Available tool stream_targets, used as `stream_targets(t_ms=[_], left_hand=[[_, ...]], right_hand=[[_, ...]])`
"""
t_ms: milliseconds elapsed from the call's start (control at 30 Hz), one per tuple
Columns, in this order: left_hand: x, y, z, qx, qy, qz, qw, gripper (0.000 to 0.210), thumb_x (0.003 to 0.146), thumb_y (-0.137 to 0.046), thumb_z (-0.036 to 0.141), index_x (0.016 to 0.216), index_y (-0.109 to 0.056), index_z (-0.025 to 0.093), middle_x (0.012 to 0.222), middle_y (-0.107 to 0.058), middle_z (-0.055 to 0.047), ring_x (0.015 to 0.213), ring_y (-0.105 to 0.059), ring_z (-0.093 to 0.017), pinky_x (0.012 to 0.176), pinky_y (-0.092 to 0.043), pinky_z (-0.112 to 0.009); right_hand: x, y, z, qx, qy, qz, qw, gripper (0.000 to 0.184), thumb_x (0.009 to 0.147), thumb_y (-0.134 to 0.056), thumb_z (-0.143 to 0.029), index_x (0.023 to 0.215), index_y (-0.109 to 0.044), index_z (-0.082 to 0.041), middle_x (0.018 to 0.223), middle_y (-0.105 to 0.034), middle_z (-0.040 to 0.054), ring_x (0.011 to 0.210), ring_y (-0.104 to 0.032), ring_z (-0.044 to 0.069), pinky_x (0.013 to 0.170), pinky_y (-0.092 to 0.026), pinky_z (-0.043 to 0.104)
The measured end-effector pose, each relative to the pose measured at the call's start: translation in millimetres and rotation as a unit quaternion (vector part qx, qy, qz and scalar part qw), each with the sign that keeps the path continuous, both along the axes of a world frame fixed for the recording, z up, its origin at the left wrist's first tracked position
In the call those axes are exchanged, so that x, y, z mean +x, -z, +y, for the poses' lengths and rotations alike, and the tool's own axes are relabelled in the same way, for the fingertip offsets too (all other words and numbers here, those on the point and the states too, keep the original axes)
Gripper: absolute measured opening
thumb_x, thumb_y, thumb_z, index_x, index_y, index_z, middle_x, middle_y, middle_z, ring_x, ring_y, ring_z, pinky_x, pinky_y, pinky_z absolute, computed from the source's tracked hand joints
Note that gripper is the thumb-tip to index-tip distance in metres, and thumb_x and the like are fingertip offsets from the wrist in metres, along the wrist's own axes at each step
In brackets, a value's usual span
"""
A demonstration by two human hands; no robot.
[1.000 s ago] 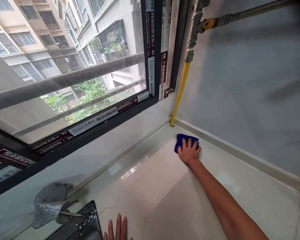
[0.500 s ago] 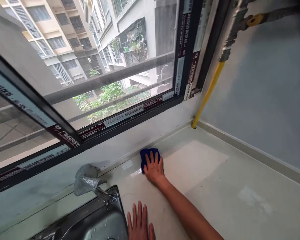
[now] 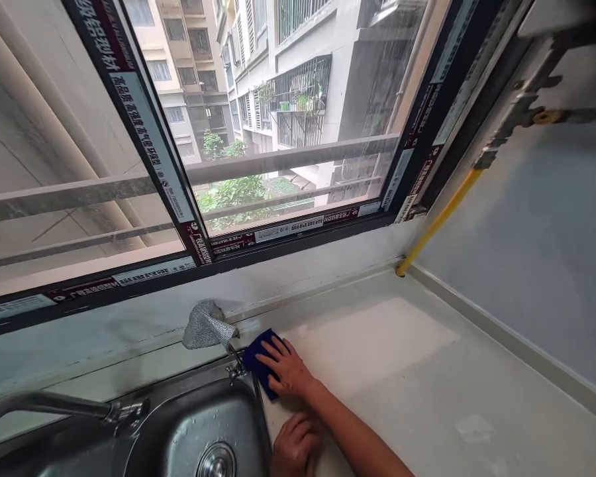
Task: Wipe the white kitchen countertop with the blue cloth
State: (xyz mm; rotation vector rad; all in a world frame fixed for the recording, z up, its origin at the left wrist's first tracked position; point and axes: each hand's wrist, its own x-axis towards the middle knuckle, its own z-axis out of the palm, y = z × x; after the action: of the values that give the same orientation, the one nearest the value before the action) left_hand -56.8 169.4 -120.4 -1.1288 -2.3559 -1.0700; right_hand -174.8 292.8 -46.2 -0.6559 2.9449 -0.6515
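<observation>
Pale stone countertop [image 3: 402, 371] runs under a wide window [image 3: 258, 132]. A blue cloth [image 3: 258, 363] is pressed flat against it by the right hand [image 3: 285, 368], fingers spread (nothing pinched), just beside the steel sink [image 3: 198, 430] and a mesh scourer [image 3: 206, 324]. The left hand [image 3: 293, 447] is rested loosely curled at the sink's edge.
</observation>
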Motion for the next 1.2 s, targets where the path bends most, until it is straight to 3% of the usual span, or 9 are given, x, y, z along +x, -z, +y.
stream_targets(t_ms=[133,367,567,733,900,1200], left_hand=[[-2,-7.1,-5,0.026,0.081,0.003,0.996,0.025,0.073,-0.048,0.008,0.071,-0.067,0.024,0.063,-0.069,-0.002,0.065,-0.066,-0.016,0.059,-0.055,-0.026],[-7,-22.1,-7,0.039,0.042,-0.045,0.997,0.032,0.068,-0.046,0.001,0.07,-0.069,0.023,0.06,-0.068,0.0,0.057,-0.065,-0.013,0.053,-0.049,-0.02],[-10,-41.6,-6,0.017,-0.027,-0.192,0.981,0.031,0.066,-0.044,0.007,0.066,-0.071,0.023,0.061,-0.069,-0.001,0.058,-0.065,-0.014,0.059,-0.052,-0.024],[-17,-55.0,-4,0.039,-0.04,-0.236,0.97,0.023,0.067,-0.048,0.022,0.062,-0.071,0.025,0.062,-0.071,-0.001,0.059,-0.065,-0.018,0.062,-0.054,-0.029],[-24,-65.3,-2,0.024,-0.02,-0.243,0.969,0.028,0.07,-0.044,0.03,0.063,-0.071,0.025,0.055,-0.068,0.001,0.055,-0.064,-0.018,0.059,-0.053,-0.029],[-35,-78.6,6,0.008,-0.059,-0.301,0.952,0.029,0.056,-0.048,0.043,0.056,-0.073,0.03,0.053,-0.067,0.003,0.055,-0.064,-0.023,0.059,-0.052,-0.032]], right_hand=[[39,-1.8,26,-0.01,-0.014,0.001,1.0,0.072,0.08,-0.056,-0.031,0.15,-0.038,-0.036,0.164,-0.024,-0.0014,0.152,-0.015,0.029,0.123,-0.015,0.055],[116,12.3,84,0.039,0.147,0.045,0.987,0.074,0.08,-0.051,-0.025,0.152,-0.035,-0.032,0.163,-0.026,0.0029,0.15,-0.021,0.032,0.12,-0.025,0.059],[211,41.5,159,0.083,0.316,0.114,0.938,0.064,0.09,-0.045,-0.031,0.153,-0.032,-0.036,0.161,-0.031,0.0017,0.147,-0.029,0.032,0.116,-0.034,0.059],[314,60.7,199,0.13,0.431,0.179,0.875,0.064,0.093,-0.043,-0.036,0.154,-0.024,-0.039,0.16,-0.034,0.0009,0.144,-0.036,0.032,0.111,-0.04,0.06],[413,66.7,196,0.166,0.516,0.199,0.816,0.069,0.093,-0.043,-0.039,0.156,-0.015,-0.039,0.163,-0.027,-0.0001,0.144,-0.035,0.034,0.11,-0.04,0.059],[564,79.9,149,0.237,0.62,0.167,0.729,0.068,0.093,-0.044,-0.042,0.157,-0.021,-0.031,0.163,-0.028,0.0026,0.143,-0.036,0.033,0.111,-0.039,0.055]])
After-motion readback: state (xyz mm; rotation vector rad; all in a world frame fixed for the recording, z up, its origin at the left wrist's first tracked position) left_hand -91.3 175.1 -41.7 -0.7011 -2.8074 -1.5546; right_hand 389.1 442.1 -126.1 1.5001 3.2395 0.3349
